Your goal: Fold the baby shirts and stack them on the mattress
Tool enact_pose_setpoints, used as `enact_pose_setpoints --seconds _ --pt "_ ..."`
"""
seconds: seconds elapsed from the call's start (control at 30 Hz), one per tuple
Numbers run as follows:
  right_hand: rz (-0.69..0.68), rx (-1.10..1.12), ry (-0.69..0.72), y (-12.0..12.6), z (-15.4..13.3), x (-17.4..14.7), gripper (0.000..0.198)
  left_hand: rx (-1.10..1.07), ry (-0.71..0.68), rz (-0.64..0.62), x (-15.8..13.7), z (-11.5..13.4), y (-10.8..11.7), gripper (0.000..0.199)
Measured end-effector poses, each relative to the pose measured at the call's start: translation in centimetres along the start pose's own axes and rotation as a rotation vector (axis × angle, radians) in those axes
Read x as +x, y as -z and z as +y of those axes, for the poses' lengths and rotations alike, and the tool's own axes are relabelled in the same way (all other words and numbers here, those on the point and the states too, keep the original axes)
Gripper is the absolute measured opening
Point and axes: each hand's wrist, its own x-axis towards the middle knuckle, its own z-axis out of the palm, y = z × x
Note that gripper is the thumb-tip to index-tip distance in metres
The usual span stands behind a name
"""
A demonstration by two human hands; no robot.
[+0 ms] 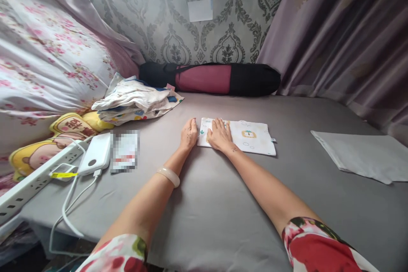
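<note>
A flat, neatly folded piece of white printed fabric lies on the grey sheet, with a small tag sticking out at its right edge. Whether it is a garment I cannot tell. My right hand rests palm down on its left part, fingers stretched out. Just off the fabric's left end, my left hand stands on its side, fingers held together and extended, with nothing visible in it. A pale bangle circles my left wrist.
Crumpled clothes are heaped at the back left, near a black and dark pink long bag. A power strip, a white power bank with cables and a blurred packet lie left. Folded grey cloth lies right.
</note>
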Motion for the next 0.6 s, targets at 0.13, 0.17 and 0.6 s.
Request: enact_pose_setpoints --seconds 0.13,0.17,0.6 --pt "-0.030 0.007 -0.022 0.4 -0.5 0.2 0.060 0.005 -0.004 0.025 0.1 -0.5 -0.3 0.040" --pt "-0.033 0.012 -0.024 0.5 -0.8 0.3 0.060 0.010 -0.010 0.037 0.1 -0.7 -0.3 0.042" --pt "-0.018 0.008 0.110 -1.1 -3.9 0.9 0.059 0.122 0.005 0.058 -0.1 -0.6 0.2 0.045"
